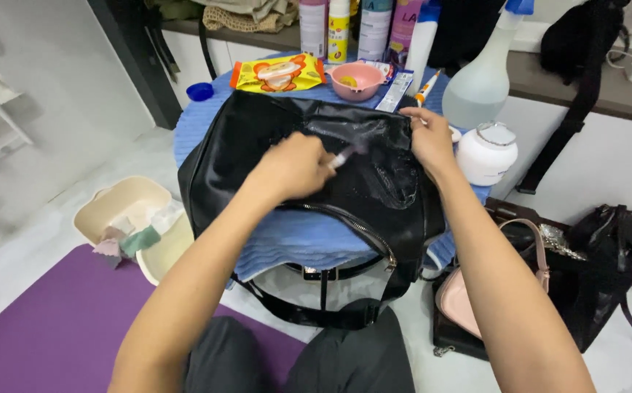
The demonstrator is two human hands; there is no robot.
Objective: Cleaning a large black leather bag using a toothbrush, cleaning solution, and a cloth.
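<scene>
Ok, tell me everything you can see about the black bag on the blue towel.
The black bag is glossy and looks like leather. It lies flat on a blue towel over a small table. An open zipper curves along its near edge, and black straps hang below. A wet, shiny smear covers the right part. The left hand rests on it, holding a small brush to the surface. The right hand presses on its upper right edge.

Crowded at twelve o'clock of the black bag (294,160): yellow packet (278,73), pink bowl (357,79), row of bottles (338,28). Blocked at two o'clock by spray bottle (482,80) and white jar (486,153), just beside the right hand (429,142). Open at nine o'clock above bare floor (76,138), down to the beige basin (134,218). Hemmed at four o'clock by handbags (593,269).
</scene>
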